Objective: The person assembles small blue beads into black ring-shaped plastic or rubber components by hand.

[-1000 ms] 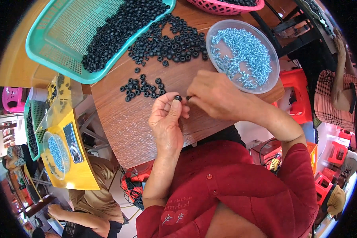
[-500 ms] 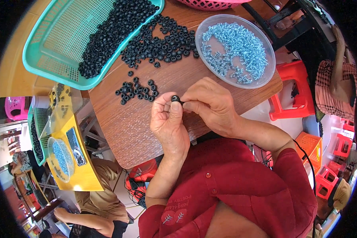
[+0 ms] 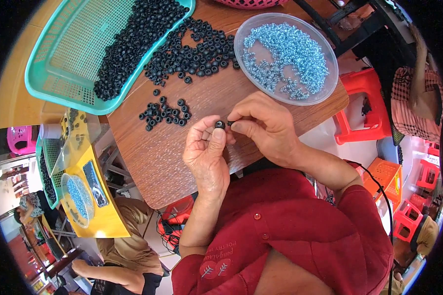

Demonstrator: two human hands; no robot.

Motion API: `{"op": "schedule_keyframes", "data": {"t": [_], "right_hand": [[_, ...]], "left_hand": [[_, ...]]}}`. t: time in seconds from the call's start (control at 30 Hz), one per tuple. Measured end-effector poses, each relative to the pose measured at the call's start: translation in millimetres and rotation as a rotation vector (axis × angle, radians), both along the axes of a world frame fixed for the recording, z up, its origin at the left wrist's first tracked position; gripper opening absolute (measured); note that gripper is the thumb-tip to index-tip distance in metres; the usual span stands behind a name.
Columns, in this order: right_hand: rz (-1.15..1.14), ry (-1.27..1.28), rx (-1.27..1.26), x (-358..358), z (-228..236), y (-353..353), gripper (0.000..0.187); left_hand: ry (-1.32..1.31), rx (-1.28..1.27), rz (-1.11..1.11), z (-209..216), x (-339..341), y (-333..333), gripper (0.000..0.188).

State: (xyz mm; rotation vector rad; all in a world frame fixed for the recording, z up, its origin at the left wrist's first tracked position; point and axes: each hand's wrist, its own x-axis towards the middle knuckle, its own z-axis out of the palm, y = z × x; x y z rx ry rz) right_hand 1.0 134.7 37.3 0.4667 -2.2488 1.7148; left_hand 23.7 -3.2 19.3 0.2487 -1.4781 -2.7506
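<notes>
A: What is the left hand [image 3: 206, 151] doing?

B: It's pinching one round black piece [image 3: 220, 125] between the thumb and the pointing finger. The piece is up in the air over the brown table [image 3: 147, 167], in front of the red shirt [image 3: 290, 236]. The other fingers are curled behind it

A: And the right hand [image 3: 270, 129]?

B: Its thumb and pointing finger are squeezed together on a small dark bit [image 3: 231, 123]. That is just beside the black piece. I can't tell what the bit is, or if the two things touch

A: Are there more black ones?

B: Lots! A little bunch [image 3: 165, 114] lies on the table, past the left hand. Behind it is a bigger heap [image 3: 199, 61]. Even more are piled up in the green basket [image 3: 59, 64], and its sides are full of tiny holes

A: What about the blue things?

B: Those are curly blue bits [image 3: 300, 51] in a round, see-through tray [image 3: 307, 101]. The tray is past the right hand, close to the bigger heap

A: What else can you see?

B: A pink basket [image 3: 253, 4] at the top edge, a red stool [image 3: 378, 110] and an orange crate [image 3: 383, 174] on the right, and a yellow table [image 3: 110, 216] on the left
</notes>
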Motion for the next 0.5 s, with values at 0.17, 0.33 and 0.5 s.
{"op": "schedule_keyframes", "data": {"t": [0.17, 0.33, 0.5], "right_hand": [[0.061, -0.133, -0.131, 0.3, 3.6, 0.4, 0.011], [0.087, -0.163, -0.158, -1.0, 4.5, 1.2, 0.011], [0.104, -0.136, -0.106, -2.8, 4.9, 4.1, 0.011]], "left_hand": [[0.013, -0.012, -0.04, 2.7, 3.0, -0.9, 0.022], [-0.022, -0.015, -0.079, 4.3, 5.4, -3.3, 0.021], [0.023, -0.124, -0.076, 4.3, 6.8, -2.0, 0.021]]}}
